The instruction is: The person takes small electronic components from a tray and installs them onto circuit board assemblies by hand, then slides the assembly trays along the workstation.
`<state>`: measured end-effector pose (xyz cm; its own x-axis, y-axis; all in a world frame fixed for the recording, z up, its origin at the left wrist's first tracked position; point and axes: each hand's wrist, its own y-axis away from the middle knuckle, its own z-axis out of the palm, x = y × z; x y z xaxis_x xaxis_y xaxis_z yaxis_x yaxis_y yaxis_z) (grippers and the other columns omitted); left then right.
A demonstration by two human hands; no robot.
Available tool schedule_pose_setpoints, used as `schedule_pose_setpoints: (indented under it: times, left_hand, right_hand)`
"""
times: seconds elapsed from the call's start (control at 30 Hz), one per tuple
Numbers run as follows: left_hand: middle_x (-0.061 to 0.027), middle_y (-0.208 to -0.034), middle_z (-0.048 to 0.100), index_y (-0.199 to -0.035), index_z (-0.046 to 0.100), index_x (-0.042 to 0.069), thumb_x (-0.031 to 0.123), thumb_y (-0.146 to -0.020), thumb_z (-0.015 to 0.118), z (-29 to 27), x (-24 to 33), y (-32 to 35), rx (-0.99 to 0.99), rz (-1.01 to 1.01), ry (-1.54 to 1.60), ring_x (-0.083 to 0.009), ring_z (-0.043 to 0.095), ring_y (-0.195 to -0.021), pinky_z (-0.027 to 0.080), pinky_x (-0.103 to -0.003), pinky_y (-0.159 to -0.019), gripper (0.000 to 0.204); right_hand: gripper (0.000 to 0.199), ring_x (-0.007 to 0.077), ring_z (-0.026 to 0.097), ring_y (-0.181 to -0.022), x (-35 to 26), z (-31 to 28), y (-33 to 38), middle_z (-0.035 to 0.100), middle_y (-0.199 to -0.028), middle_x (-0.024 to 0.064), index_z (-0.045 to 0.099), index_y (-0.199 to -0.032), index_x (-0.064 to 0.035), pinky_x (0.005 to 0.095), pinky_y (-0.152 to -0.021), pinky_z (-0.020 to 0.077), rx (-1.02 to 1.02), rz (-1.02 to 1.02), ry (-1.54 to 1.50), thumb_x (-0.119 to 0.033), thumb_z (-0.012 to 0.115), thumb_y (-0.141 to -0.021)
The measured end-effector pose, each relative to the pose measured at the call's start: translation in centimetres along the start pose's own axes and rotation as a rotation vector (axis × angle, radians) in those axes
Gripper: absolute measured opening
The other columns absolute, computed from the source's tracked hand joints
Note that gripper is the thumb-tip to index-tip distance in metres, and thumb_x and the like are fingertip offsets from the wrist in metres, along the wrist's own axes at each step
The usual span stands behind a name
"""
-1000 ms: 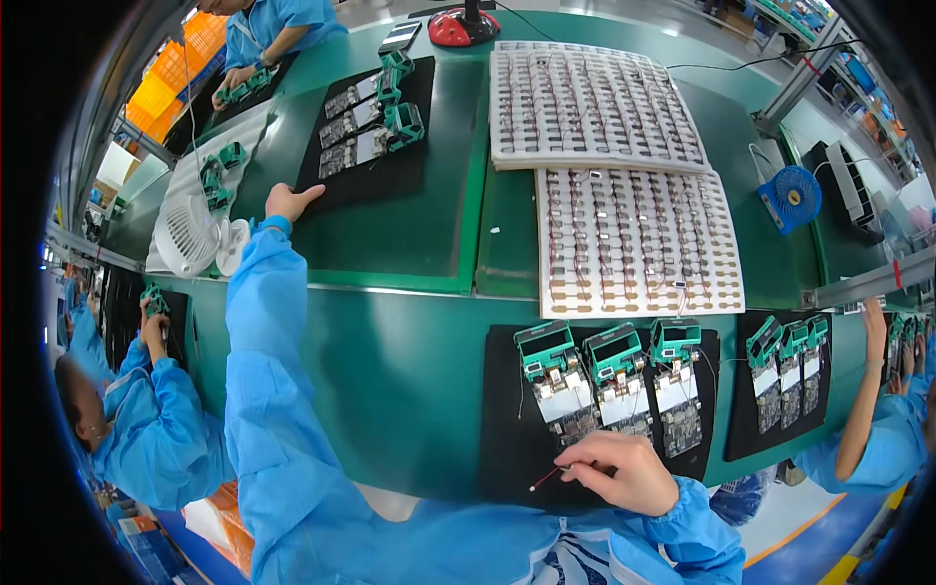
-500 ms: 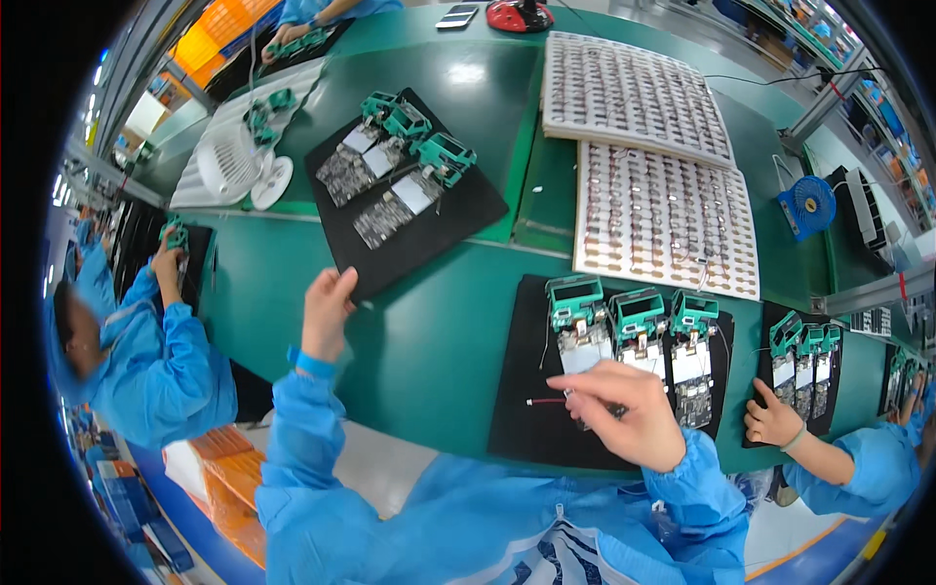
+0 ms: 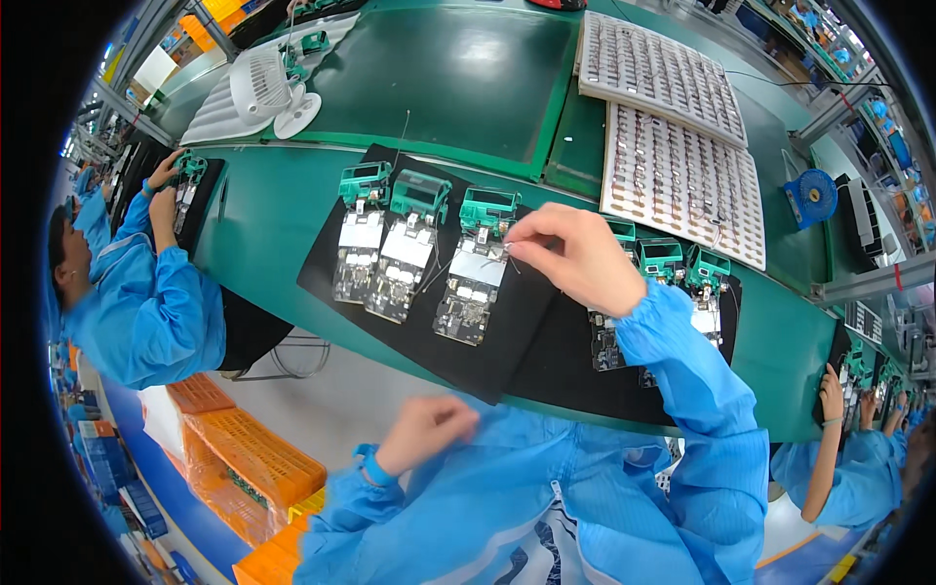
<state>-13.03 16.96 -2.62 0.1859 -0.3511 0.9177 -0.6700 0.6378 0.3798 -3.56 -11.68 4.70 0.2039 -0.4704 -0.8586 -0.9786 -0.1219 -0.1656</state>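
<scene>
My right hand (image 3: 580,255) reaches over the third circuit board (image 3: 464,310) on a black mat (image 3: 419,346). Thumb and forefinger are pinched at that board's upper right edge, below its green plastic frame (image 3: 489,207). A thin wire cable shows at the fingertips, its far end hidden by my fingers. Two similar boards lie to the left, a pale circuit board (image 3: 355,255) and another circuit board (image 3: 400,268), each with a green frame. My left hand (image 3: 429,434) is off the mat, in front of the table edge, blurred with its fingers curled.
A second black mat (image 3: 565,375) with several boards adjoins on the right, partly under my forearm. White trays (image 3: 682,180) of small parts lie beyond. A white fan (image 3: 261,88) stands far left, a blue fan (image 3: 811,198) far right. Co-workers sit either side; orange crates (image 3: 263,458) stand lower left.
The mat that my left hand touched at the far left now lies close, beside the other mat. My left hand has let go and drawn back. My right hand has moved left onto a board.
</scene>
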Motion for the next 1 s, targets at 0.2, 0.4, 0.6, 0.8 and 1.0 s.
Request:
schedule_pose_setpoints:
  times: [0.2, 0.4, 0.6, 0.8, 1.0]
  left_hand:
    - [-0.0128, -0.091, 0.067, -0.103, 0.069, -0.001, -0.003, -0.087, 0.066, -5.6, 8.2, -6.6, 0.577, 0.568, -0.402, -0.0251, 0.067, -0.082, 0.052, -0.033, -0.069, 0.016]
    - [-0.0117, -0.092, 0.071, -0.102, 0.068, -0.002, 0.000, -0.088, 0.070, -8.3, 9.8, -14.3, 0.457, 0.583, -0.158, -0.0195, 0.071, -0.082, 0.057, -0.029, -0.072, 0.015]
    - [-0.0062, -0.092, 0.071, -0.100, 0.067, -0.004, -0.002, -0.090, 0.068, -9.7, 8.8, -16.2, 0.390, 0.448, -0.160, -0.0103, 0.068, -0.085, 0.055, -0.023, -0.071, 0.010]
    - [-0.0112, -0.084, 0.065, -0.093, 0.068, 0.001, -0.001, -0.084, 0.070, -9.3, 8.3, -16.8, 0.538, 0.642, -0.429, -0.0269, 0.067, -0.073, 0.054, -0.033, -0.063, 0.010]
    - [-0.0128, -0.085, 0.062, -0.092, 0.066, 0.003, 0.003, -0.085, 0.068, -9.0, 8.1, -17.1, 0.574, 0.695, -0.610, -0.0355, 0.063, -0.078, 0.052, -0.042, -0.065, 0.007]
  right_hand:
    - [0.013, 0.0182, 0.066, -0.075, -0.4, 1.1, -2.9, 0.069, -0.084, 0.0106, 0.070, -0.099, 0.0001, 0.0312, -0.070, 0.0524, -0.206, -0.031, 0.121, -0.007, 0.068, -0.088]
    - [0.014, 0.0190, 0.071, -0.074, 0.1, 2.6, -5.3, 0.071, -0.079, 0.0131, 0.066, -0.098, 0.0036, 0.0312, -0.068, 0.0553, -0.129, -0.006, 0.071, -0.004, 0.069, -0.086]
    - [0.011, 0.0206, 0.071, -0.075, 1.6, 3.6, -7.0, 0.071, -0.080, 0.0143, 0.067, -0.093, 0.0032, 0.0314, -0.069, 0.0558, -0.082, 0.056, 0.118, -0.005, 0.069, -0.086]
    - [0.011, 0.0251, 0.069, -0.071, 2.9, 4.6, -7.2, 0.069, -0.079, 0.0150, 0.068, -0.089, 0.0028, 0.0354, -0.066, 0.0540, 0.016, -0.008, 0.273, -0.007, 0.070, -0.084]
    - [0.009, 0.0271, 0.067, -0.074, 3.2, 4.9, -7.0, 0.064, -0.080, 0.0149, 0.069, -0.088, -0.0001, 0.0381, -0.065, 0.0525, 0.048, -0.020, 0.299, -0.008, 0.070, -0.083]
